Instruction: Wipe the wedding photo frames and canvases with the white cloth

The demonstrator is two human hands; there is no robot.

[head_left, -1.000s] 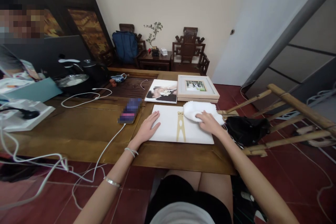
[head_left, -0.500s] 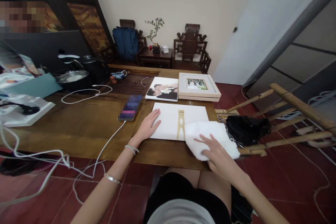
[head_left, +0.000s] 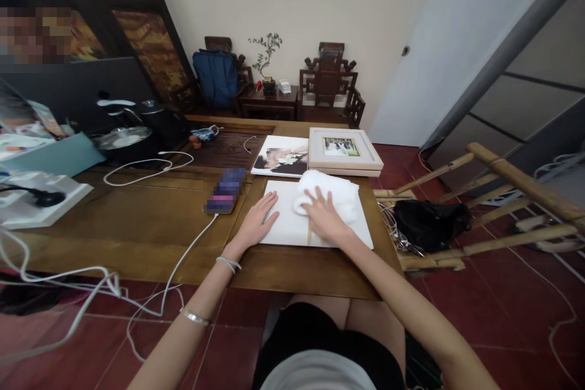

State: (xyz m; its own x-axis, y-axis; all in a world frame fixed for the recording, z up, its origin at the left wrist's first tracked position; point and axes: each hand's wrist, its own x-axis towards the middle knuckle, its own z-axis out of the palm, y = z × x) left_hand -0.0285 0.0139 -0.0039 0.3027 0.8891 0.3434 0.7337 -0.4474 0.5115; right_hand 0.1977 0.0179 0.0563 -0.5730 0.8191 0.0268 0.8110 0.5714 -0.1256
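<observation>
A white rectangular board [head_left: 286, 222] lies flat on the wooden table in front of me. My left hand [head_left: 256, 223] rests flat on its left edge, fingers stretched out. My right hand [head_left: 323, 214] grips a bunched white towel [head_left: 343, 190] from above, its fingers spread over the cloth and pressing it onto the board's right half. Most of a yellowish long-legged figure [head_left: 309, 236] on the board is hidden by the towel and hand; only its lower part shows.
Behind the board lie a photo print [head_left: 286, 161] and a pale framed picture [head_left: 375, 160]. A phone [head_left: 225, 190] with a white charging cable sits to the left. Further left are a power strip [head_left: 68, 198] and a pot [head_left: 123, 140]. A bamboo rack [head_left: 498, 167] stands right.
My right hand has moved the towel leftward and away from me, from the board's right front corner onto the board, covering most of the figure. My left hand has stayed in place.
</observation>
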